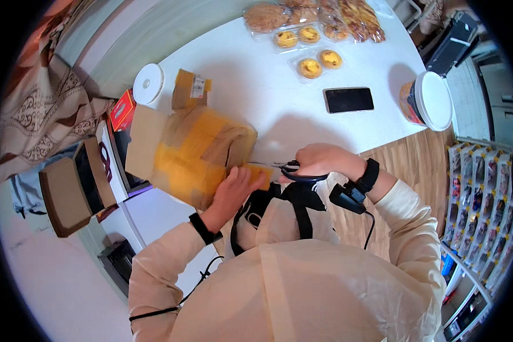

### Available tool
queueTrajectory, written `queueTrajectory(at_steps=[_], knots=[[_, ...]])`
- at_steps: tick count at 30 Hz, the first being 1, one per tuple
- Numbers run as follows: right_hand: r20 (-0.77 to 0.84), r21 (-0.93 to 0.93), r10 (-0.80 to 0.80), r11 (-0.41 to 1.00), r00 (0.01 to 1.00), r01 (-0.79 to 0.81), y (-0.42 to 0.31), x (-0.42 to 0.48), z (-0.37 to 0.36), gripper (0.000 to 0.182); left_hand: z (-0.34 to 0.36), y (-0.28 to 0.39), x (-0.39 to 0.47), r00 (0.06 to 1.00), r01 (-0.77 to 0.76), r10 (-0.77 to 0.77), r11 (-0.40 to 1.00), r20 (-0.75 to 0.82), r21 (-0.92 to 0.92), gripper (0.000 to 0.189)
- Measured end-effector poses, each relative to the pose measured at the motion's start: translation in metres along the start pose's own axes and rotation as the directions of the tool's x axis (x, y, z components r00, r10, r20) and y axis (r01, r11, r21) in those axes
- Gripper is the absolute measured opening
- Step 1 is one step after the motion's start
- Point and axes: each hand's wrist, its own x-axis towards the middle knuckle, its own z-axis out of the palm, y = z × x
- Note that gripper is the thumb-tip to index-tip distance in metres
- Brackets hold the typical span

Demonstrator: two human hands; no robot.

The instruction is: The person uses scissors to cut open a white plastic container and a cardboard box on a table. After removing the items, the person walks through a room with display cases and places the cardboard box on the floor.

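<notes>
In front of me a cardboard box (pixel 184 141), wrapped in yellow packing tape, stands near the table's front left edge. One cardboard flap (pixel 145 143) sticks out on its left. My left hand (pixel 235 188) presses on the box's near right corner and grips a yellow taped flap (pixel 260 176) there. My right hand (pixel 318 160) holds dark-handled scissors (pixel 301 173). Their blades point left, up against the box beside the taped flap. Whether the blades are in the cardboard I cannot tell.
On the white table (pixel 248 77) are a smaller taped carton (pixel 188 96), a white round spool (pixel 148 84), a smartphone (pixel 349 100), egg tarts (pixel 310 68) in clear packs, bagged bread (pixel 267 18) and a lidded tub (pixel 431 100). An opened cardboard box (pixel 68 188) lies left.
</notes>
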Motion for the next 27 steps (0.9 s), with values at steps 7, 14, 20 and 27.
queueTrajectory(at_steps=[7,14,20,27], knots=[[-0.043,-0.067,0.015,0.998,0.999,-0.018,-0.02,-0.004,-0.02,0.089,0.012,0.001,0.002,1.0,0.007,-0.007,0.999,-0.011,-0.049,0.03],[-0.078,-0.212,-0.008,0.977,0.997,-0.008,-0.032,-0.002,-0.029,0.078,0.015,-0.006,-0.009,0.984,-0.115,0.078,0.965,-0.16,-0.236,0.025],[0.02,-0.189,0.062,0.98,0.998,-0.057,-0.049,-0.008,-0.044,0.08,0.02,-0.008,-0.011,0.97,-0.185,0.127,0.939,-0.21,-0.289,0.023],[-0.04,-0.165,-0.008,0.986,0.999,0.001,-0.061,-0.007,-0.043,0.065,0.024,-0.007,-0.008,0.95,-0.219,0.139,0.934,-0.279,-0.283,0.022]])
